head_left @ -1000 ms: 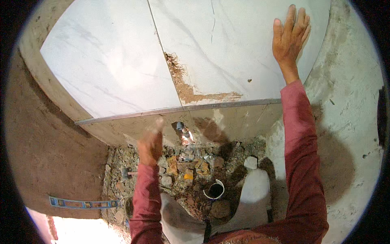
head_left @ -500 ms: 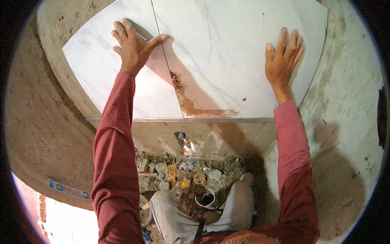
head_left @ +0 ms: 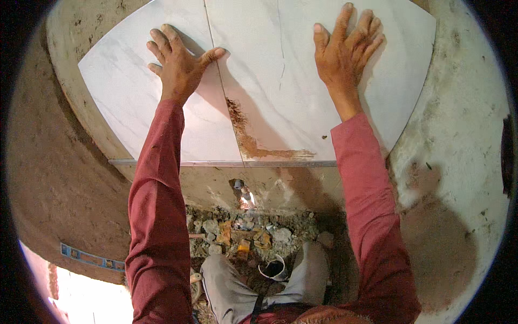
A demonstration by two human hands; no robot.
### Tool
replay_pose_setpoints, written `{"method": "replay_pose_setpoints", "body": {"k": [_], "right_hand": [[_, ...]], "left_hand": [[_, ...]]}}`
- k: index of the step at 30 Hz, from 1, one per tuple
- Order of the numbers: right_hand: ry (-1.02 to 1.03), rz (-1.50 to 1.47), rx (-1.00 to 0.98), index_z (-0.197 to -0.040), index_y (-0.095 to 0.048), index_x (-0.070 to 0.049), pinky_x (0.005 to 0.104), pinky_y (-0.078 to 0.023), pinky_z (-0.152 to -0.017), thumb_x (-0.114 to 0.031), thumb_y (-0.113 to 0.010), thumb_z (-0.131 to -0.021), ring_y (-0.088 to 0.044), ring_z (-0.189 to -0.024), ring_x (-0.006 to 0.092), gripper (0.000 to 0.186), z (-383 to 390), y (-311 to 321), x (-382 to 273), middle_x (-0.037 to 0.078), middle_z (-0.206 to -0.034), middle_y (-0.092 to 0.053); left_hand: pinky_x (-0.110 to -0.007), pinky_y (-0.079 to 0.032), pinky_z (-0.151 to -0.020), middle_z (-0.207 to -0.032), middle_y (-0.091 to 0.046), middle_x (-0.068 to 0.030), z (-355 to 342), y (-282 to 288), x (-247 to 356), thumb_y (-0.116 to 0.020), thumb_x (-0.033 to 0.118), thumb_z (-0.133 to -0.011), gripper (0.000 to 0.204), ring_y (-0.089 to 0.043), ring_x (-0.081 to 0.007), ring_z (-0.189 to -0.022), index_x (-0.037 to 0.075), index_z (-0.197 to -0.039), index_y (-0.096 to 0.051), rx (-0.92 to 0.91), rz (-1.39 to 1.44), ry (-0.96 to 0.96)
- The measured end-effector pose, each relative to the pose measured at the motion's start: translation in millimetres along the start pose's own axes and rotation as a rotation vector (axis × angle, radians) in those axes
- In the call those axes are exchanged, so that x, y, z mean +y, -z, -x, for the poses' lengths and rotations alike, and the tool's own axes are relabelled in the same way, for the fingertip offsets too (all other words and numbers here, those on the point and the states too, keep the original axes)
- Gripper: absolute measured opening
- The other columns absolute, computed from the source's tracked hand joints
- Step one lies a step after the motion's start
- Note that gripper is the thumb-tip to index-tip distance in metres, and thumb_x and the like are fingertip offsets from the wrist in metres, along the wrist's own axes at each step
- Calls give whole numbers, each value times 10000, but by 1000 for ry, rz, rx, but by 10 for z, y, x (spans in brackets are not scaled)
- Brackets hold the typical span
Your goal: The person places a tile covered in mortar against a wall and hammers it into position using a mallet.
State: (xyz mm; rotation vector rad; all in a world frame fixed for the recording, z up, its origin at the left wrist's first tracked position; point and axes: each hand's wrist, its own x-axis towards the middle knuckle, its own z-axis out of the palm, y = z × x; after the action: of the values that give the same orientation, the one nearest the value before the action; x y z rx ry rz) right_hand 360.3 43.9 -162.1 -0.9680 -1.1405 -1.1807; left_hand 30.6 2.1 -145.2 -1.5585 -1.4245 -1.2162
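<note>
Two pale, grey-veined tiles meet at a thin dark seam and have a straight lower edge. Spread over the left tile (head_left: 129,102) is my left hand (head_left: 182,67), its fingers apart and its thumb reaching across the seam. My right hand (head_left: 348,51) lies with outstretched fingers on the upper part of the right tile (head_left: 291,102). Neither hand holds anything. A brown smear of mortar (head_left: 253,148) runs down along the seam and bends right above the lower edge. A metal-looking strip (head_left: 216,163) borders the tiles below.
A blue spirit level (head_left: 93,257) lies at the lower left. Rubble (head_left: 216,229) covers the ground below, with a white container (head_left: 273,268) between my knees. A hole (head_left: 240,189) with a bright spot opens in the surface under the strip. Rough plaster (head_left: 453,135) stands on the right.
My right hand has slid left and farther up the right tile. My left hand stays in nearly the same place, still spread over the left tile.
</note>
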Motion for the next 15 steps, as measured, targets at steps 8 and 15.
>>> {"method": "replay_pose_setpoints", "body": {"k": [8, 15], "right_hand": [[177, -173, 217, -1526, -411, 18, 656, -161, -1198, -441, -501, -1051, -267, -1460, 488, 667, -438, 867, 106, 233, -1516, -389], [186, -121, -29, -1548, -400, -65, 636, -162, -1218, -408, -624, -976, -246, -1500, 427, 704, -737, 217, -838, 181, -1597, -320]], "left_hand": [[-832, -116, -1080, -1617, 7, -421, 20, 341, -117, -772, 805, -643, 1462, 10, -599, -1504, -85, -1587, -96, -74, -9, 85], [-864, -111, -1039, -1600, 9, -448, -63, 389, -177, -747, 826, -659, 1464, 36, -632, -1485, -95, -1583, -81, -52, 59, 69]]}}
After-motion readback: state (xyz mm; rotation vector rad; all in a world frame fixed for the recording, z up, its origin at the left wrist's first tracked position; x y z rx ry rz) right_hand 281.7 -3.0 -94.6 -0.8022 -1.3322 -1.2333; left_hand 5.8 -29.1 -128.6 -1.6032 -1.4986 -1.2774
